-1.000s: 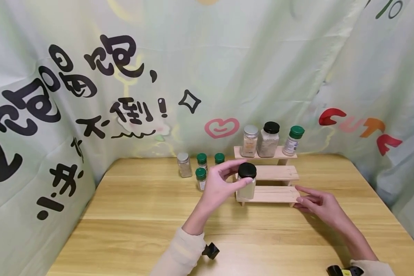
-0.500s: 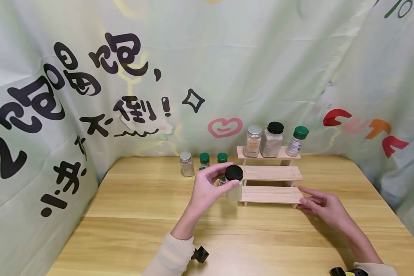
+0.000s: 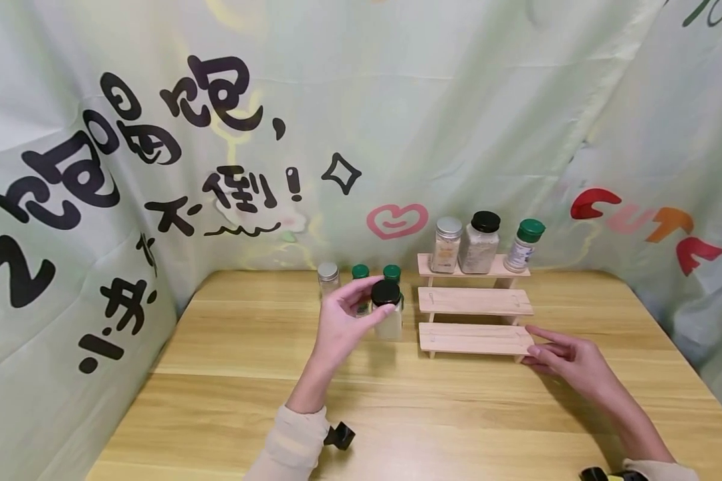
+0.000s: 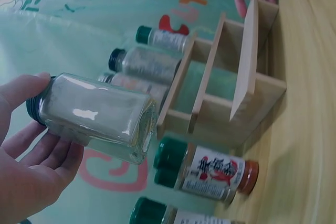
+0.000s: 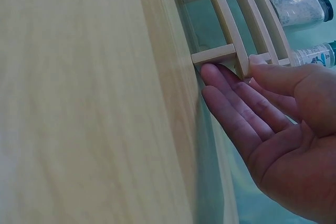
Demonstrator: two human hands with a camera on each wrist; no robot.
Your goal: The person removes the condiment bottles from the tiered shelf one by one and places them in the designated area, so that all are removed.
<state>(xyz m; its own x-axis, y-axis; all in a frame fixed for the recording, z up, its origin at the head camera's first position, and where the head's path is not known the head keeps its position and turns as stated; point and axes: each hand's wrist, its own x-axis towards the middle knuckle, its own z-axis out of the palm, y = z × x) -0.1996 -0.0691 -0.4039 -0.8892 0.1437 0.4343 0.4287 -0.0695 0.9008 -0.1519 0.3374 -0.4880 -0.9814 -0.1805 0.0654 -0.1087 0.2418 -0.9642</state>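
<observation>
My left hand [image 3: 337,327] grips a square glass jar [image 3: 388,326] by its black lid, thumb on one side and fingers on the other. Pale contents show through the glass of the jar [image 4: 94,114] in the left wrist view. It is held in front of the green-capped spice bottles, left of a three-step wooden rack [image 3: 475,339]. At the rack's right end, my right hand [image 3: 568,359] pinches the lowest step between thumb and fingers. The right wrist view has the thumb at the board's edge and the other fingers [image 5: 231,100] beside the leg.
On the rack's top step stand a silver-capped jar [image 3: 445,248], a black-capped jar [image 3: 478,248] and a green-capped bottle [image 3: 521,248]. Several green-capped bottles [image 3: 392,272] and a silver-capped jar [image 3: 328,272] stand on the wooden table [image 3: 247,341]. A printed curtain [image 3: 493,133] hangs behind.
My left hand has carried the black-capped jar from over the lowest step leftward, off the rack, to in front of the green-capped bottles. The right hand has stayed at the rack's end.
</observation>
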